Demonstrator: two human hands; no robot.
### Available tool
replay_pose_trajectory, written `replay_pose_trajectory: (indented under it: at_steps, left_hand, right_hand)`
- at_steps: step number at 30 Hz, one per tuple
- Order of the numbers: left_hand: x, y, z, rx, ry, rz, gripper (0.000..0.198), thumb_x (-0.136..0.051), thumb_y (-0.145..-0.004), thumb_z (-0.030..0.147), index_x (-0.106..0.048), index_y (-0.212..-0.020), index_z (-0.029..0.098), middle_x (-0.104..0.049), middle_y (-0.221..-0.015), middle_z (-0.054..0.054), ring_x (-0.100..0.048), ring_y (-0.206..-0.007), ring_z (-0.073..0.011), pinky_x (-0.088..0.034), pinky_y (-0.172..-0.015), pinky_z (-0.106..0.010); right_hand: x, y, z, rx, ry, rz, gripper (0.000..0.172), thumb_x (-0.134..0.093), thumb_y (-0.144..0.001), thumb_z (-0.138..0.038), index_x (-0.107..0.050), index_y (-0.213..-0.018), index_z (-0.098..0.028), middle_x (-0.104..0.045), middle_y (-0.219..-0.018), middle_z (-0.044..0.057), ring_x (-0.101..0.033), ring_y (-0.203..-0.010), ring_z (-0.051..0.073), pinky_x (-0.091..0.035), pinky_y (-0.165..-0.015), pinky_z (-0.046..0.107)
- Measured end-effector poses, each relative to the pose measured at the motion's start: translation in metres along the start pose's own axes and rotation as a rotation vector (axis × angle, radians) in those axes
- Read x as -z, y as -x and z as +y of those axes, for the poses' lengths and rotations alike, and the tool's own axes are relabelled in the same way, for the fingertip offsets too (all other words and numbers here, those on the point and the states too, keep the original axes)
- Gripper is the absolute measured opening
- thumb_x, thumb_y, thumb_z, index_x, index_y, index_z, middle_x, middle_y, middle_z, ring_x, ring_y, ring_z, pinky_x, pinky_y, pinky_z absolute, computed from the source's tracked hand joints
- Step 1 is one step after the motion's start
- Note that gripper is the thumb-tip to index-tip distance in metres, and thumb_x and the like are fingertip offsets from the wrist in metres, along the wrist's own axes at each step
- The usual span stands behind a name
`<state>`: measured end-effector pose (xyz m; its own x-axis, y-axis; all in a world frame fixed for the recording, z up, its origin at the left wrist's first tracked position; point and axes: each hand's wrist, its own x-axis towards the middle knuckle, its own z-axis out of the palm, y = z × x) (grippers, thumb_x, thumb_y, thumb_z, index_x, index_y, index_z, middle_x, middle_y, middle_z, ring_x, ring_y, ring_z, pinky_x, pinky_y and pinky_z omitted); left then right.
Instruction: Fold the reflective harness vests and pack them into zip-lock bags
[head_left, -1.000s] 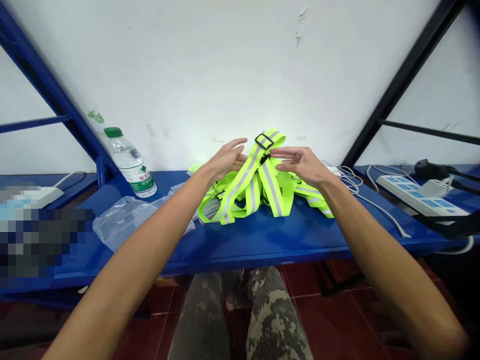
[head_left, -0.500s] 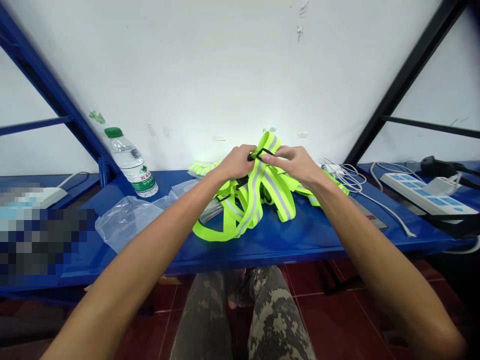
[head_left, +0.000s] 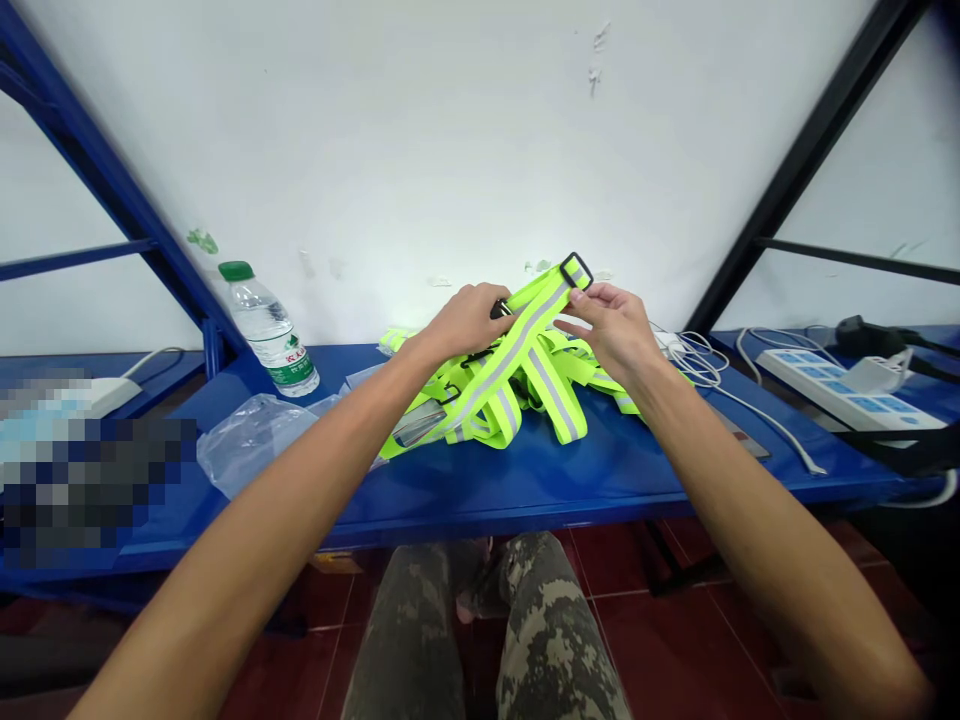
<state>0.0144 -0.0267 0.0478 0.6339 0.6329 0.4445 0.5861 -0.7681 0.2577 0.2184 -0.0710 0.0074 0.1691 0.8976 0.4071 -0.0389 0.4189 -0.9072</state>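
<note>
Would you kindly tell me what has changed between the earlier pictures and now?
The right hand pinches the reflective yellow-green strap by its black rectangular buckle, drawn up and rightward, while the left hand, earlier open, holds a black clip. The water bottle and power strip stayed put.

At centre frame, my right hand [head_left: 611, 335] pinches a neon-yellow reflective strap [head_left: 499, 375] just below its black buckle [head_left: 576, 270], while my left hand [head_left: 469, 322] sits on the strap, above the blue worktop [head_left: 525, 480].
</note>
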Motion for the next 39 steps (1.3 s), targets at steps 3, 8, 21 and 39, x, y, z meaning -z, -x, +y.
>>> replay_pose_trajectory:
  at_steps: [3, 8, 21, 39]
  left_hand:
    - [0.002, 0.000, -0.002, -0.009, 0.026, -0.020, 0.028, -0.057, -0.088, 0.039, -0.069, -0.092, 0.014, -0.070, -0.091, -0.010, -0.059, -0.077, -0.0201, -0.040, -0.073, -0.032]
    - [0.012, 0.004, -0.014, 0.006, 0.042, -0.146, 0.041, -0.070, -0.077, 0.044, -0.070, -0.107, 0.015, -0.070, -0.097, -0.010, -0.061, -0.086, -0.0234, -0.042, -0.075, -0.032]
    - [0.042, 0.013, -0.044, 0.315, 0.281, -0.074, 0.012, -0.073, -0.068, 0.027, -0.067, -0.070, 0.017, -0.057, -0.063, -0.005, -0.059, -0.062, -0.0213, -0.044, -0.064, -0.038]
    - [0.050, 0.005, -0.054, 0.888, 1.414, 0.519, 0.054, -0.051, -0.045, 0.000, -0.058, -0.097, 0.014, -0.065, -0.074, -0.008, -0.065, -0.064, -0.0172, -0.049, -0.046, -0.021]
  right_hand:
    - [0.005, -0.003, 0.006, 0.046, 0.022, 0.037, 0.043, -0.078, -0.069, -0.056, -0.052, -0.080, -0.025, -0.068, -0.093, -0.001, -0.066, -0.096, 0.019, -0.058, -0.082, 0.039]
    - [0.028, -0.017, 0.015, 0.099, -0.005, 0.110, 0.040, -0.068, -0.076, -0.061, -0.048, -0.085, -0.027, -0.067, -0.111, 0.002, -0.064, -0.108, 0.024, -0.058, -0.079, 0.042]
    - [0.066, -0.052, 0.013, 0.087, -0.309, 0.488, 0.033, -0.066, -0.067, -0.023, -0.043, -0.090, -0.028, -0.064, -0.102, 0.001, -0.067, -0.103, 0.023, -0.059, -0.079, 0.045]
    - [0.049, -0.005, 0.018, -0.120, 0.420, -0.203, 0.018, -0.062, -0.060, -0.004, -0.055, -0.069, -0.017, -0.055, -0.071, -0.001, -0.062, -0.066, 0.013, -0.055, -0.070, 0.031]
